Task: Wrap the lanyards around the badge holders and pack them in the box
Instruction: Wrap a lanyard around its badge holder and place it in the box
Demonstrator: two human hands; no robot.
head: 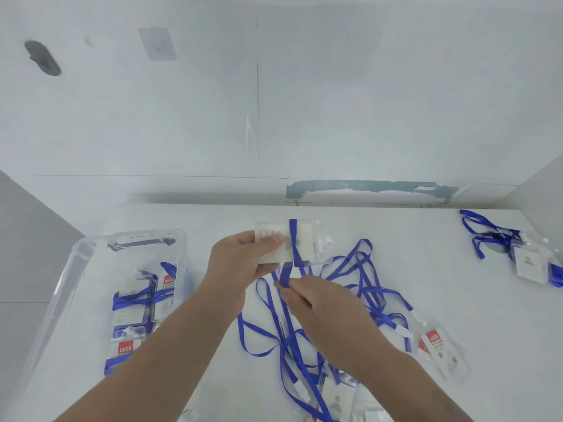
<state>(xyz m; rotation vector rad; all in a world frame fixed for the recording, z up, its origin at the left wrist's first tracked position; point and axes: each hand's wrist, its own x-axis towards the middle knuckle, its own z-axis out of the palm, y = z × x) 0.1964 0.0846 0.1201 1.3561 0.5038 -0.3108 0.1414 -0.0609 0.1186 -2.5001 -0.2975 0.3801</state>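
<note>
White worktop (426, 269) under all. At left, clear box (76, 269), wrapped holders inside. Held above the worktop's middle: badge holder (274, 248), long axis left to right, gripped at its left end by left hand (240, 263). Blue lanyard (293, 242) crossing it upright, its strap pinched below by right hand (323, 309).
</note>
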